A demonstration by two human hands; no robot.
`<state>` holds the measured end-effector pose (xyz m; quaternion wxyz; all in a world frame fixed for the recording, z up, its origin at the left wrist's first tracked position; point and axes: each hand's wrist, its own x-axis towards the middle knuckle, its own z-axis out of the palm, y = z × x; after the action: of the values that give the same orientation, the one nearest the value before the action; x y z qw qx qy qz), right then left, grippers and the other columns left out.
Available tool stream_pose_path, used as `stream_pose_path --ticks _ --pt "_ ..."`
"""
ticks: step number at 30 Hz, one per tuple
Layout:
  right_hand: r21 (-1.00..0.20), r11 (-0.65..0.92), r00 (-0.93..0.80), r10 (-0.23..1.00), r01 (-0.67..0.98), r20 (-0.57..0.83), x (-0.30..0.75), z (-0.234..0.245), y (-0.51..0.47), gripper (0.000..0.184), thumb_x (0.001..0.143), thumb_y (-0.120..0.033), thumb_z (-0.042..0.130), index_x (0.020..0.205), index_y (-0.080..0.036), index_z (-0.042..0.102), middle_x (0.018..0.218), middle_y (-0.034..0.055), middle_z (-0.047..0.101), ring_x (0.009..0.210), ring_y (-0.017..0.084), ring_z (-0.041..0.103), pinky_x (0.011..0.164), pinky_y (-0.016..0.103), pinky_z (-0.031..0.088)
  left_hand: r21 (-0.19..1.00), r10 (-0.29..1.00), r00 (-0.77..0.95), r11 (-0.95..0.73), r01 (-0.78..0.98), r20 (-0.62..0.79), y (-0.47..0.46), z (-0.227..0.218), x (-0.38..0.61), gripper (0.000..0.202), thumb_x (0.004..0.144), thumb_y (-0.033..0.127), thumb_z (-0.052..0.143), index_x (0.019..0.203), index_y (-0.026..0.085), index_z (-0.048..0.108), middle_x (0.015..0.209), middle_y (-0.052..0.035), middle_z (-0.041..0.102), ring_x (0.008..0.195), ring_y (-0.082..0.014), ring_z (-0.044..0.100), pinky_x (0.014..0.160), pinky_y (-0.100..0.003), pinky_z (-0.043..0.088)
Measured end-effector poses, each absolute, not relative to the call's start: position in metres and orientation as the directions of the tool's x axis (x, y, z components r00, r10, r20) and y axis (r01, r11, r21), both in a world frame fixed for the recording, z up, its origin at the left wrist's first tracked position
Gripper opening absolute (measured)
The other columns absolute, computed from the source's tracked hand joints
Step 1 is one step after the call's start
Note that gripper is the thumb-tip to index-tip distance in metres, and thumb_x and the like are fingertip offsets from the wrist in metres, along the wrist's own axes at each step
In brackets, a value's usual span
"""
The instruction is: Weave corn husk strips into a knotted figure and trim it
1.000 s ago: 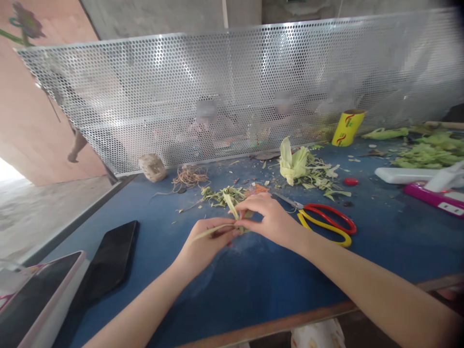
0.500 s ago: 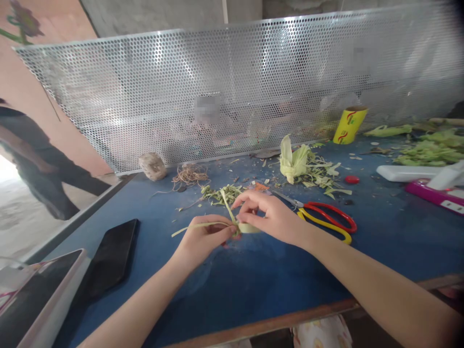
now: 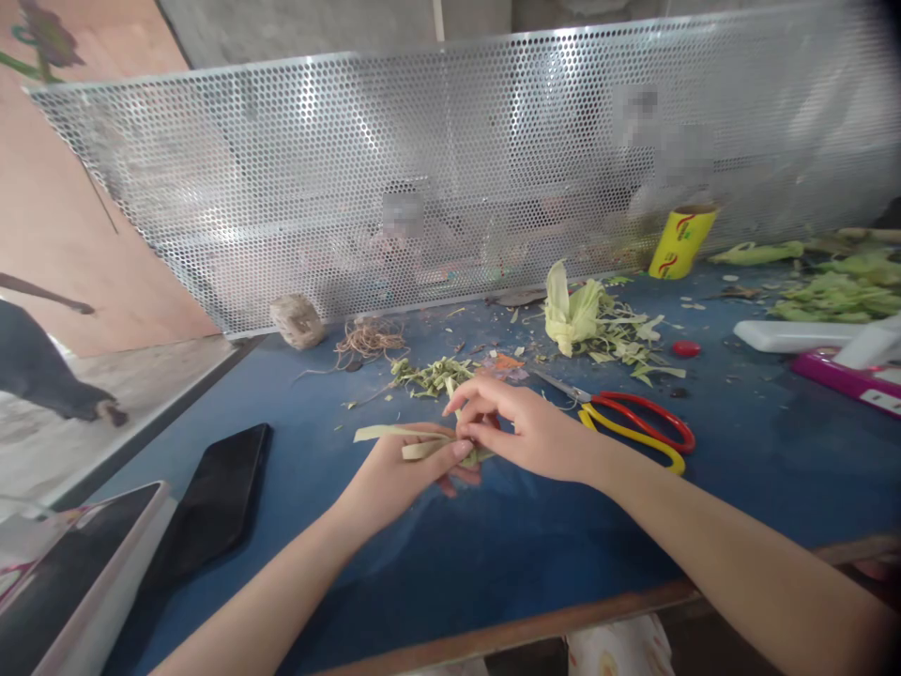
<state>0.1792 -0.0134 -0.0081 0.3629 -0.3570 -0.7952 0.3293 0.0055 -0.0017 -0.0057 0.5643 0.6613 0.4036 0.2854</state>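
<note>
Over the blue table [image 3: 535, 545], both hands meet on thin pale-green husk strips [image 3: 394, 435]. My left hand [image 3: 401, 474] is closed, thumb and fingers pinching the strips, whose loose ends stick out to the left. My right hand [image 3: 525, 427] comes from the right and pinches the same bundle at its fingertips. A pile of green husk trimmings [image 3: 433, 376] lies just beyond the hands. Red-and-yellow scissors [image 3: 630, 427] lie to the right of my right hand.
A black phone [image 3: 211, 502] and a tablet-like device [image 3: 63, 582] lie at the left. A larger husk heap [image 3: 587, 324], a yellow roll [image 3: 681, 242], a red cap [image 3: 681, 348] and a pink-and-white box [image 3: 848, 371] sit further back and right. A perforated metal screen [image 3: 450, 169] closes off the far edge. People show dimly behind it.
The strips have been turned and folded between my fingers; the upright end now lies flat and my right fingers have closed lower on the bundle. A person at the far left has walked out of view.
</note>
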Motion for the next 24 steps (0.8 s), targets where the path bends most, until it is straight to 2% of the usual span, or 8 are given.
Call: stream_pose_path --ticks 4,9,11,13,15,18,22,24 --pt "-0.747 0.554 -0.426 0.814 0.368 0.394 0.18 -0.01 -0.012 0.017 0.083 -0.018 0.044 0.099 -0.021 0.049 0.078 -0.0002 0.058 0.069 0.011 0.053 0.062 0.023 0.042 0.981 0.845 0.529 -0.035 0.193 -0.074 -0.004 -0.004 0.006 0.022 0.071 0.03 0.062 0.064 0.012 0.07 0.064 -0.011 0.069 0.054 -0.0176 0.062 0.05 -0.025 0.049" --pt "-0.568 0.676 -0.44 0.737 0.469 0.513 0.176 -0.012 -0.011 0.035 0.078 -0.033 0.057 0.112 -0.025 0.053 0.109 0.0057 0.054 0.102 0.019 0.047 0.088 0.036 0.036 0.981 0.824 0.557 -0.008 0.192 -0.102 -0.006 -0.01 0.011 0.018 0.071 0.027 0.061 0.063 0.013 0.07 0.063 -0.0097 0.07 0.054 -0.0174 0.063 0.048 -0.023 0.05" --pt "-0.534 0.711 -0.477 0.704 0.458 0.527 0.174 -0.012 -0.01 0.028 0.078 -0.03 0.057 0.106 -0.025 0.058 0.109 0.004 0.057 0.105 0.018 0.046 0.092 0.038 0.031 0.98 0.81 0.573 0.012 0.197 -0.125 -0.006 -0.015 0.014 0.017 0.07 0.026 0.062 0.061 0.014 0.069 0.061 -0.0096 0.07 0.056 -0.0192 0.065 0.047 -0.023 0.05" --pt "-0.53 0.743 -0.513 0.668 0.41 0.539 0.174 -0.011 -0.01 0.014 0.081 -0.024 0.055 0.092 -0.024 0.063 0.101 0.0009 0.062 0.102 0.016 0.048 0.093 0.035 0.03 0.978 0.797 0.587 0.023 0.207 -0.143 -0.006 -0.018 0.016 0.016 0.069 0.027 0.063 0.062 0.014 0.069 0.061 -0.01 0.07 0.056 -0.0202 0.066 0.046 -0.024 0.051" --pt "-0.551 0.758 -0.549 0.642 0.35 0.535 0.176 -0.009 -0.01 0.012 0.083 -0.021 0.052 0.085 -0.023 0.063 0.092 -0.0015 0.065 0.1 0.015 0.05 0.092 0.034 0.03 0.975 0.79 0.592 0.031 0.218 -0.158 -0.006 -0.019 0.016 0.017 0.069 0.028 0.064 0.063 0.013 0.07 0.061 -0.0109 0.07 0.055 -0.0207 0.066 0.047 -0.025 0.052" --pt "-0.59 0.747 -0.595 0.635 0.308 0.493 0.179 -0.006 -0.014 0.015 0.082 -0.025 0.054 0.095 -0.024 0.06 0.099 -0.0015 0.065 0.099 0.015 0.053 0.09 0.035 0.03 0.98 0.795 0.588 0.036 0.195 -0.146 -0.007 -0.016 0.016 0.017 0.067 0.028 0.064 0.065 0.012 0.069 0.063 -0.0108 0.069 0.057 -0.0211 0.066 0.048 -0.026 0.052" --pt "-0.592 0.725 -0.579 0.666 0.353 0.47 0.174 -0.005 -0.02 0.04 0.077 -0.023 0.059 0.116 -0.025 0.049 0.11 0.0003 0.061 0.098 0.014 0.053 0.088 0.033 0.035 0.982 0.772 0.619 0.032 0.188 -0.144 -0.009 -0.014 0.017 0.013 0.063 0.024 0.068 0.058 0.013 0.067 0.059 -0.0091 0.067 0.056 -0.0194 0.064 0.046 -0.024 0.05" --pt "-0.55 0.766 -0.584 0.625 0.332 0.517 0.17 -0.006 -0.019 0.033 0.079 -0.019 0.057 0.112 -0.022 0.053 0.102 0.0008 0.064 0.094 0.013 0.054 0.085 0.03 0.037 0.97 0.776 0.601 0.056 0.235 -0.19 -0.009 -0.015 0.018 0.011 0.063 0.02 0.067 0.055 0.013 0.067 0.058 -0.0086 0.067 0.055 -0.0187 0.064 0.047 -0.024 0.05"
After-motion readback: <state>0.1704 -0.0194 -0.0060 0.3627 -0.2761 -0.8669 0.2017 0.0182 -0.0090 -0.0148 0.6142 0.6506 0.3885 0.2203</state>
